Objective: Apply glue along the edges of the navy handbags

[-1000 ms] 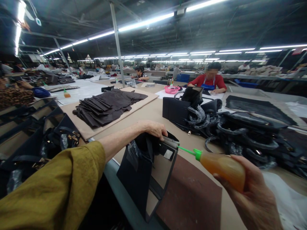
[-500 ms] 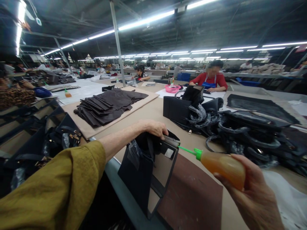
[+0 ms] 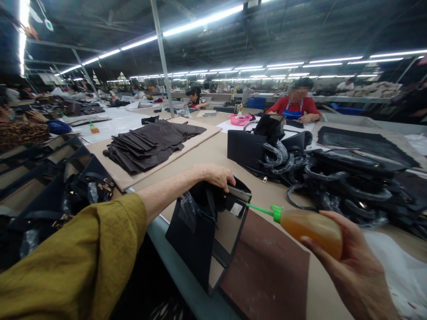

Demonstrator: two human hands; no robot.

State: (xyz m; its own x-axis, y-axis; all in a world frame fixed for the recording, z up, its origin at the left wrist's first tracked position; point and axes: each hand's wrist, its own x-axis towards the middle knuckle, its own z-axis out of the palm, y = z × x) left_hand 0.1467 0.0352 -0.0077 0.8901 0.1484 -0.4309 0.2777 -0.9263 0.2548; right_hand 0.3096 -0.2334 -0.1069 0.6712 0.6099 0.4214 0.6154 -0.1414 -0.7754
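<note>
My left hand (image 3: 218, 177) is closed on the upper edge of a black handbag (image 3: 193, 242), which stands tilted at the table's near edge. Tan lining board shows on its open side, with a small white label (image 3: 236, 209) near the top. In my right hand (image 3: 355, 258) is a squeeze bottle (image 3: 312, 229) of amber liquid, held on its side with fingers around its base. Its long green nozzle (image 3: 262, 209) points left, the tip at the bag's top edge by my left fingers. Under the bag lies a brown sheet (image 3: 267, 262).
A pile of black handbags (image 3: 333, 178) with plastic-wrapped handles lies at the right. Dark brown cut pieces (image 3: 153, 142) are stacked on a board beyond my left arm. More bags (image 3: 76, 173) stand at the left. A person in red (image 3: 295, 106) sits across the table, near a pink basket (image 3: 240, 119).
The bag's lower end has shifted slightly up in view. The nozzle tip has moved a little left along the bag's top edge. Both hands keep their holds.
</note>
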